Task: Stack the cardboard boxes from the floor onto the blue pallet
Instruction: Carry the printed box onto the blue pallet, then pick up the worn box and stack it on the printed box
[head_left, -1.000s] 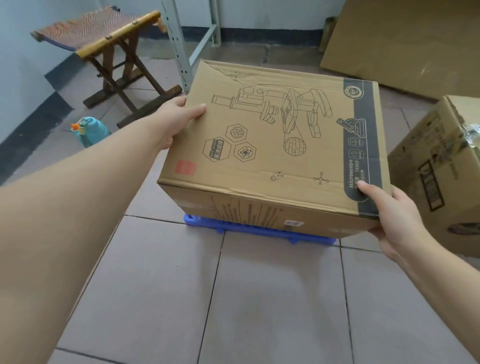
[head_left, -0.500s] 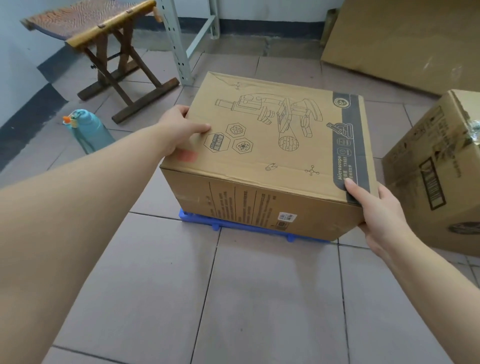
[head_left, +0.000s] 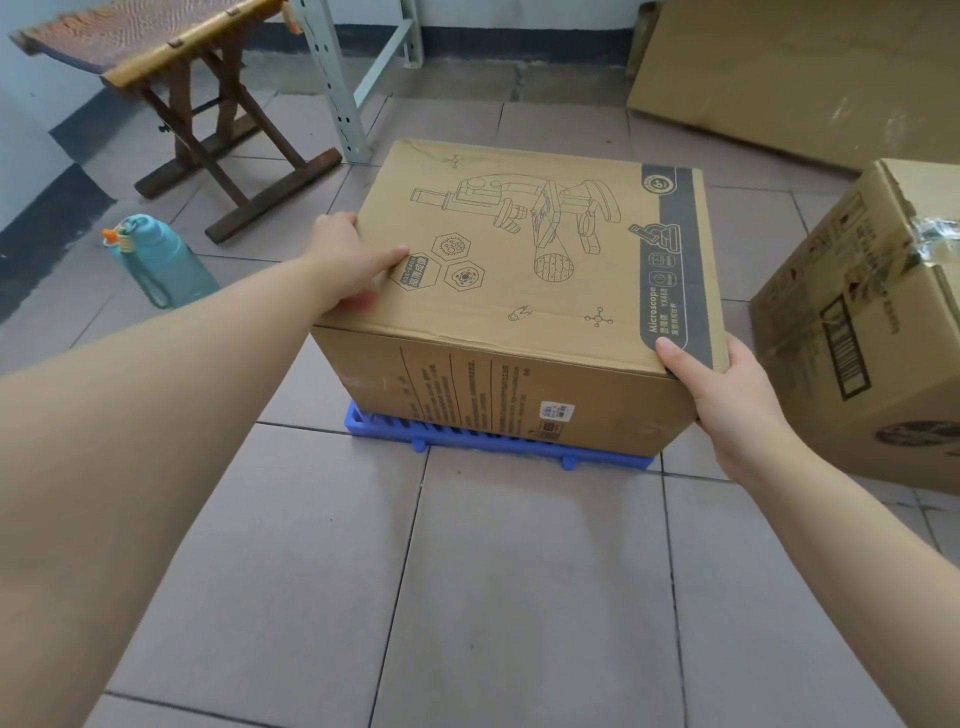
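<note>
A brown cardboard box (head_left: 524, 291) printed with a microscope drawing sits on the blue pallet (head_left: 467, 441), of which only the front edge shows beneath it. My left hand (head_left: 345, 265) grips the box's left top edge, thumb lying on the lid. My right hand (head_left: 727, 400) clasps the near right corner, thumb on the dark printed stripe. A second cardboard box (head_left: 872, 332) with torn tape stands on the floor to the right, a small gap away from the pallet.
A teal water bottle (head_left: 161, 265) stands on the tiles at the left. Behind it is a wooden folding stool (head_left: 208, 104). A grey metal rack leg (head_left: 337, 88) stands behind the box. Flat cardboard sheets (head_left: 810, 67) lean at the back right.
The box has come down from a raised, tilted hold onto the blue pallet, and more of its front face shows. Both hands stay on it.
</note>
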